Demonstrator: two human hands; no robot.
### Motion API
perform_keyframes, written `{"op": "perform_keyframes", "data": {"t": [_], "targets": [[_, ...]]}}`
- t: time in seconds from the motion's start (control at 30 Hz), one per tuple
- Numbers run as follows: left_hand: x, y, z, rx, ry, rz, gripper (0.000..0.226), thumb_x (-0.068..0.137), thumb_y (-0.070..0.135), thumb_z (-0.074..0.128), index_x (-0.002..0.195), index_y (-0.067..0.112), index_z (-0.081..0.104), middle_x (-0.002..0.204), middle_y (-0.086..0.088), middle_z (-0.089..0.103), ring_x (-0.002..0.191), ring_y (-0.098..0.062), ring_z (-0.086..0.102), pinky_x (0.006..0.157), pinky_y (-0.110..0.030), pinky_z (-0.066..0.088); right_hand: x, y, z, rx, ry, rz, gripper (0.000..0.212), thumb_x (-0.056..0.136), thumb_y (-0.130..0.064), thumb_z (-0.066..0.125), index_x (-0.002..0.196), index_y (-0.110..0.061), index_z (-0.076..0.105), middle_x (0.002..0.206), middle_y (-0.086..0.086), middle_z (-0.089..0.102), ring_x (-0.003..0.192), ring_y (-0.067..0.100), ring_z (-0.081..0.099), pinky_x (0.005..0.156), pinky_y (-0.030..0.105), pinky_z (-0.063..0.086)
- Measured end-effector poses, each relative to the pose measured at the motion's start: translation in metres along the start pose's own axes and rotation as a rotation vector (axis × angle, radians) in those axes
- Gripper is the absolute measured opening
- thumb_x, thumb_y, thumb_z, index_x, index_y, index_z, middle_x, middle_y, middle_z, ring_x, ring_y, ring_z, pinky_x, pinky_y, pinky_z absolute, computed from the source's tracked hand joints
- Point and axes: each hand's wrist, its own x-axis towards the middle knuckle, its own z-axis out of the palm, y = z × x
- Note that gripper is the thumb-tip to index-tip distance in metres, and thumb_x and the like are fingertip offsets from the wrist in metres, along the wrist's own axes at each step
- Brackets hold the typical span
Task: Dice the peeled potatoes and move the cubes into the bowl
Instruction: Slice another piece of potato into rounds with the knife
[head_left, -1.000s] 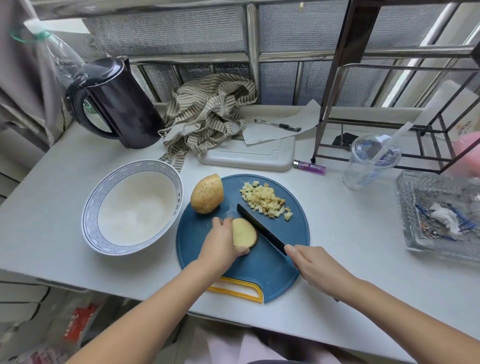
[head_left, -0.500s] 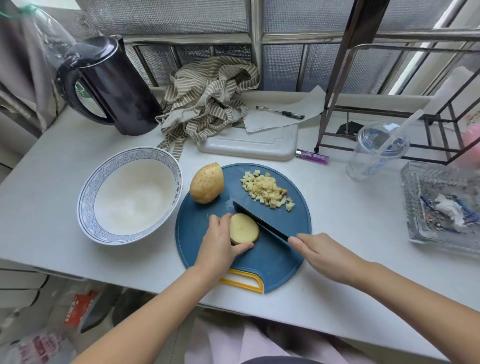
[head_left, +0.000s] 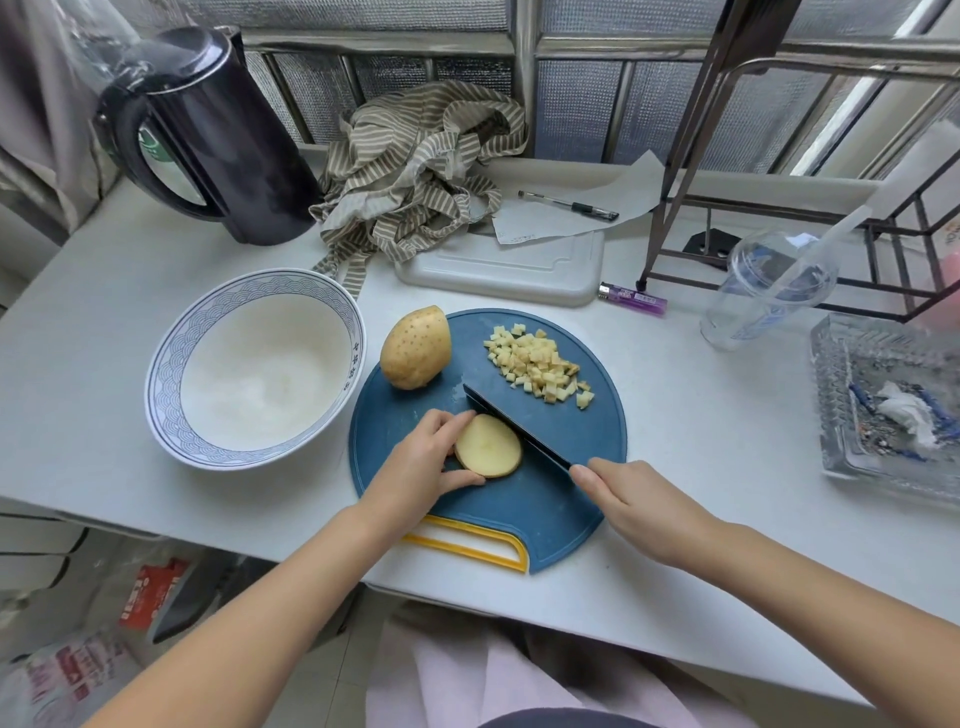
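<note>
- Two hands: left hand (head_left: 423, 462), right hand (head_left: 641, 506).
- Two cutting boards: blue round board (head_left: 550, 499), white board (head_left: 498, 265).
- One whole potato (head_left: 415, 354), one cut potato piece (head_left: 489, 452).
- One pile of potato cubes (head_left: 537, 366).
- One each: knife (head_left: 514, 425), bowl (head_left: 166, 364), kettle (head_left: 228, 140), pen (head_left: 569, 205), lighter (head_left: 631, 299), plastic cup (head_left: 769, 291).

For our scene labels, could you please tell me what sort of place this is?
Probably a home kitchen corner by a window: a white table holds an electric kettle, a bowl and a blue cutting board with diced potato.
</note>
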Motion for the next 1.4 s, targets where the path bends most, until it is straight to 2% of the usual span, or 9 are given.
{"op": "perform_keyframes", "data": {"t": [0.1, 0.3, 0.37, 0.47, 0.53, 0.67, 0.8, 1.03, 1.4], "targets": [[-0.003, -0.002, 0.003, 0.000, 0.025, 0.008, 0.074, 0.077, 0.028, 0.078, 0.141, 0.013, 0.045, 0.113, 0.002, 0.047, 0.089, -0.008, 0.047, 0.076, -0.005, 0.034, -0.001, -0.002, 0.002, -0.026, -0.002, 0.000, 0.046, 0.104, -0.046, 0.026, 0.076, -0.013, 0.042, 0.068, 0.000, 0.044, 0.062, 0.014, 0.040, 0.064, 0.029, 0.036], [-0.006, -0.002, 0.009, 0.018, 0.077, 0.005, 0.077, 0.074, 0.033, 0.080, 0.140, 0.010, 0.047, 0.108, 0.004, 0.045, 0.088, -0.011, 0.048, 0.083, -0.017, 0.040, 0.000, -0.003, 0.001, -0.053, -0.008, -0.007, 0.044, 0.104, -0.047, 0.027, 0.072, -0.018, 0.038, 0.065, -0.002, 0.043, 0.059, 0.012, 0.040, 0.059, 0.025, 0.034], [-0.010, -0.005, 0.017, 0.084, 0.153, 0.045, 0.080, 0.072, 0.032, 0.082, 0.139, 0.006, 0.047, 0.114, -0.004, 0.050, 0.101, -0.017, 0.050, 0.092, -0.025, 0.044, 0.001, -0.003, -0.002, -0.042, -0.015, -0.006, 0.044, 0.104, -0.047, 0.027, 0.071, -0.019, 0.038, 0.065, -0.002, 0.043, 0.059, 0.012, 0.040, 0.060, 0.025, 0.034], [-0.015, -0.007, 0.024, 0.138, 0.261, 0.056, 0.086, 0.069, 0.036, 0.083, 0.141, 0.013, 0.043, 0.131, -0.008, 0.044, 0.119, -0.020, 0.040, 0.103, -0.032, 0.037, 0.003, 0.000, -0.008, -0.021, -0.010, -0.011, 0.046, 0.103, -0.048, 0.028, 0.072, -0.016, 0.041, 0.066, -0.001, 0.044, 0.060, 0.013, 0.041, 0.063, 0.029, 0.036], [-0.014, -0.007, 0.025, 0.136, 0.248, 0.160, 0.076, 0.074, 0.039, 0.077, 0.139, 0.019, 0.042, 0.134, -0.005, 0.042, 0.122, -0.021, 0.040, 0.105, -0.034, 0.037, 0.004, 0.002, -0.011, -0.014, -0.009, -0.016, 0.047, 0.103, -0.048, 0.028, 0.072, -0.015, 0.042, 0.065, 0.000, 0.044, 0.060, 0.013, 0.040, 0.063, 0.028, 0.036], [-0.007, -0.005, 0.033, 0.146, 0.237, 0.344, 0.043, 0.088, 0.038, 0.059, 0.126, 0.020, 0.051, 0.126, -0.005, 0.052, 0.117, -0.023, 0.047, 0.100, -0.032, 0.041, 0.004, 0.000, -0.011, -0.041, -0.005, -0.041, 0.049, 0.102, -0.050, 0.026, 0.075, -0.012, 0.044, 0.066, 0.000, 0.045, 0.061, 0.015, 0.041, 0.065, 0.031, 0.038], [-0.007, -0.010, 0.041, 0.126, 0.306, 0.370, 0.030, 0.090, 0.032, 0.059, 0.113, 0.012, 0.063, 0.115, -0.005, 0.060, 0.111, -0.022, 0.050, 0.097, -0.031, 0.043, 0.002, -0.003, -0.014, -0.122, 0.001, -0.076, 0.046, 0.097, -0.055, 0.021, 0.072, -0.019, 0.036, 0.062, -0.003, 0.042, 0.058, 0.014, 0.041, 0.061, 0.032, 0.034], [-0.006, -0.006, 0.042, 0.159, 0.335, 0.375, 0.035, 0.086, 0.029, 0.060, 0.118, 0.016, 0.054, 0.106, -0.005, 0.060, 0.102, -0.024, 0.052, 0.097, -0.029, 0.043, -0.002, -0.001, -0.014, -0.324, -0.013, -0.123, 0.051, 0.086, -0.062, 0.004, 0.084, -0.022, 0.036, 0.065, -0.005, 0.043, 0.068, 0.022, 0.050, 0.070, 0.038, 0.043], [-0.005, -0.004, 0.041, 0.168, 0.333, 0.366, 0.037, 0.085, 0.029, 0.061, 0.119, 0.017, 0.054, 0.109, -0.002, 0.056, 0.103, -0.024, 0.053, 0.091, -0.028, 0.046, 0.000, 0.002, -0.022, -0.335, -0.024, -0.158, 0.047, 0.087, -0.061, 0.004, 0.081, -0.023, 0.032, 0.065, -0.004, 0.043, 0.066, 0.022, 0.048, 0.066, 0.036, 0.038]]}}
